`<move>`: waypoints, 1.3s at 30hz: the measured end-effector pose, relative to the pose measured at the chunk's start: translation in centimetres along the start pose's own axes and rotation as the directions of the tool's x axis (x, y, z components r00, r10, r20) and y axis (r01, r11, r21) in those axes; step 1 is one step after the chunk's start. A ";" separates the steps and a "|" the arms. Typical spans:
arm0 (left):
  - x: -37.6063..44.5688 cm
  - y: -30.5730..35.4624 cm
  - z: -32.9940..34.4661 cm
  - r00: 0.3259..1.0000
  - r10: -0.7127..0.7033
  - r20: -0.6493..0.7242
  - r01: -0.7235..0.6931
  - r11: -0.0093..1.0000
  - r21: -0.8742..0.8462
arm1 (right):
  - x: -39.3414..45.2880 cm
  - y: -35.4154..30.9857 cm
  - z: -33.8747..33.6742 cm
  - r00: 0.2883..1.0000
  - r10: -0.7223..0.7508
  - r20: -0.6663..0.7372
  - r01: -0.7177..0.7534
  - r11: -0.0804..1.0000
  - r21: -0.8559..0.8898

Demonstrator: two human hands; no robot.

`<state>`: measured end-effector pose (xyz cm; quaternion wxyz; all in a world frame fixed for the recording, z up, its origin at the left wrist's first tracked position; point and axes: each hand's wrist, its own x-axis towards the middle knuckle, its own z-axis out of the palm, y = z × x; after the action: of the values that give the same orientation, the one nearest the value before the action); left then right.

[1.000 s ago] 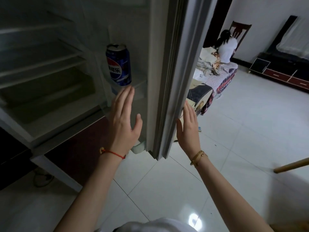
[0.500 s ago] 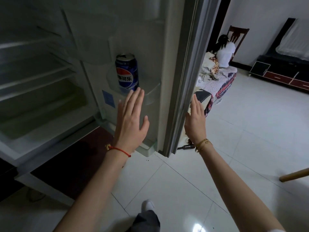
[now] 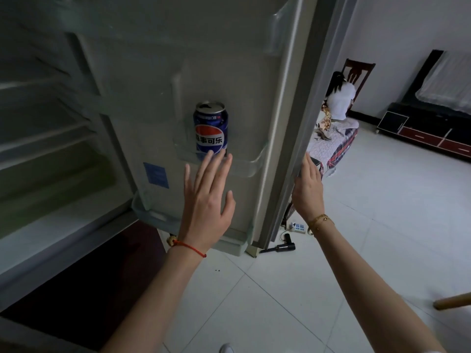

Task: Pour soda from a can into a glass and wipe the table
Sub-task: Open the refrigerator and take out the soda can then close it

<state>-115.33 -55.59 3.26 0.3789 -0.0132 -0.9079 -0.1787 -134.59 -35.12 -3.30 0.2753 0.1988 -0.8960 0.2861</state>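
A blue Pepsi can point(image 3: 211, 127) stands upright in a clear shelf point(image 3: 244, 164) on the inside of the open fridge door point(image 3: 229, 59). Its tab looks opened. My left hand point(image 3: 206, 200) is flat and open with fingers spread, its fingertips just below the can, in front of the shelf. My right hand point(image 3: 307, 189) is open and rests against the outer edge of the fridge door. No glass or cloth is in view.
The fridge interior point(image 3: 51, 154) with bare shelves is at the left. A hair dryer point(image 3: 280, 248) and a power strip point(image 3: 298, 226) lie on the white tile floor by the door. A seated person point(image 3: 340, 98), a bed and a dark TV cabinet point(image 3: 428, 131) are beyond.
The view has moved closer to the door, so the can appears larger and more central. My left hand has risen toward the can; my right hand stays on the door edge.
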 end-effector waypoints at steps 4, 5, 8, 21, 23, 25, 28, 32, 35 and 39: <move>2.3 -1.2 1.6 1.000 0.002 -0.012 -0.002 1.000 -0.018 | 3.2 1.6 1.7 0.999 0.029 0.031 -0.029 1.000 0.010; 3.0 -1.5 2.1 1.000 0.000 -0.014 -0.001 1.000 -0.022 | 4.2 2.0 2.1 0.998 0.042 0.044 -0.043 0.999 0.023; 3.5 -1.6 2.5 1.000 0.013 -0.012 -0.014 1.000 -0.025 | 5.3 2.5 2.4 0.997 0.040 0.066 -0.043 0.999 0.034; 7.5 -2.4 5.5 1.000 0.021 0.019 -0.021 1.000 -0.006 | 12.3 5.9 6.2 0.969 0.109 0.221 -0.141 0.980 0.138; 8.1 -2.1 5.6 0.999 0.022 -0.033 -0.023 1.000 -0.010 | 13.0 6.4 6.7 0.966 0.110 0.234 -0.146 0.979 0.140; 8.9 -1.8 5.6 0.993 0.010 -0.118 -0.012 1.000 -0.017 | 13.7 6.6 7.2 0.967 0.103 0.232 -0.143 0.976 0.162; 10.5 -0.9 5.2 0.959 -0.086 -0.271 0.062 0.994 -0.094 | 14.4 6.6 7.6 0.971 0.087 0.224 -0.136 0.967 0.214; 13.4 -0.2 4.8 0.903 -0.298 -0.311 0.235 0.946 -0.222 | 15.2 6.9 8.1 0.961 0.083 0.263 -0.156 0.949 0.273; 15.6 -0.6 5.2 0.884 -0.413 -0.217 0.349 0.895 -0.278 | 16.0 7.1 8.5 0.963 0.064 0.260 -0.160 0.917 0.366; 18.1 -1.1 5.8 0.860 -0.493 -0.130 0.447 0.852 -0.274 | 16.5 7.5 8.7 0.958 0.035 0.284 -0.153 0.902 0.403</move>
<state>-132.33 -56.73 11.70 0.4065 0.1832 -0.8140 -0.3723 -154.42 -38.15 -2.28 0.0871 0.2467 -0.8508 0.4557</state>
